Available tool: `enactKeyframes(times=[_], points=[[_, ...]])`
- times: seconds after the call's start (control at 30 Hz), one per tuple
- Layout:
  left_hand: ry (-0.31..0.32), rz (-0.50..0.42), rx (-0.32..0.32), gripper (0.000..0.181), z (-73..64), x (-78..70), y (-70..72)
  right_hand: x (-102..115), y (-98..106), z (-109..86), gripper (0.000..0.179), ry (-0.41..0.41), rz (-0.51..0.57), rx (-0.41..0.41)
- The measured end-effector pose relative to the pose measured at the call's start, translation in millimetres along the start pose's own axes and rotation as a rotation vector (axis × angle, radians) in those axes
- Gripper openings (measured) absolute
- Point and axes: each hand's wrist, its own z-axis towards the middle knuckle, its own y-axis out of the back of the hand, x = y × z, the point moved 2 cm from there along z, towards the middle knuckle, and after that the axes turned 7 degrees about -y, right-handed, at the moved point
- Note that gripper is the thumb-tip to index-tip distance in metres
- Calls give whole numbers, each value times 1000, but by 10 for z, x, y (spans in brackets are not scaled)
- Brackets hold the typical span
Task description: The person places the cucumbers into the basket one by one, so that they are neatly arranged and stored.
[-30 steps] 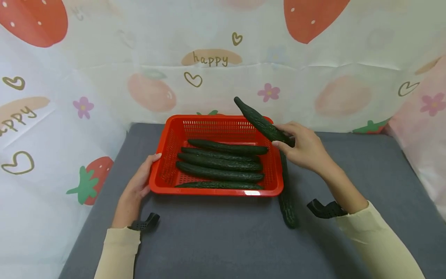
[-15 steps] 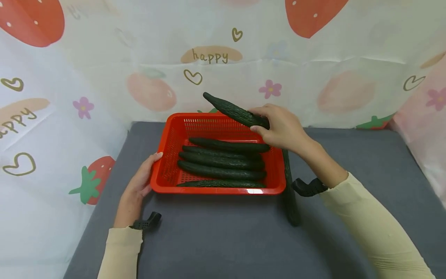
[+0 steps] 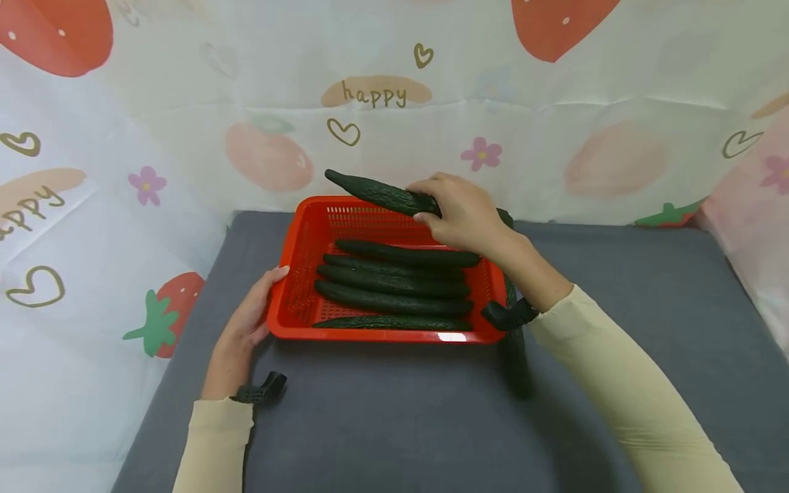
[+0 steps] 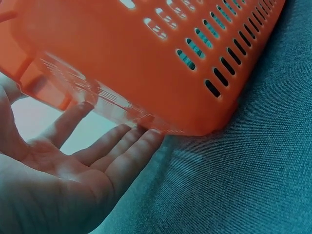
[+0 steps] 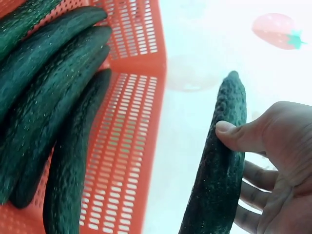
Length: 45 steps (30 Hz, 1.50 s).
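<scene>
My right hand grips a long dark green cucumber above the far rim of the basket. In the right wrist view, the thumb lies along one side of this held cucumber and the fingers wrap behind it. My left hand holds the left end of the red plastic basket, thumb over the rim. From the left wrist view, its fingertips touch the basket's outer wall. Inside the basket several cucumbers lie side by side, roughly crosswise.
Another cucumber lies on the grey cloth along the basket's right side, partly hidden by my right forearm and the basket. Behind the table hangs a white curtain printed with strawberries, hearts and flowers.
My right hand has carried the cucumber leftward, from over the basket's right end to above its far rim, and the cucumber now lies flatter. My left hand keeps its place on the basket.
</scene>
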Motion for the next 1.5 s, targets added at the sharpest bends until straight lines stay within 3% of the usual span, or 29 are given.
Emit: enactKeyframes(times=[0.27, 0.4, 0.93, 1.5], points=[[1, -20, 14, 31, 18, 6, -30, -46, -20, 81, 41, -33, 94, -62], [-10, -10, 29, 29, 14, -2, -25, -156, 29, -25, 41, -75, 136, -81], [9, 35, -22, 27, -10, 9, -9, -680, 94, -652, 42, -153, 161, -58], [35, 51, -41, 32, -8, 17, -23, -1017, 30, -1003, 51, -249, 214, -84]])
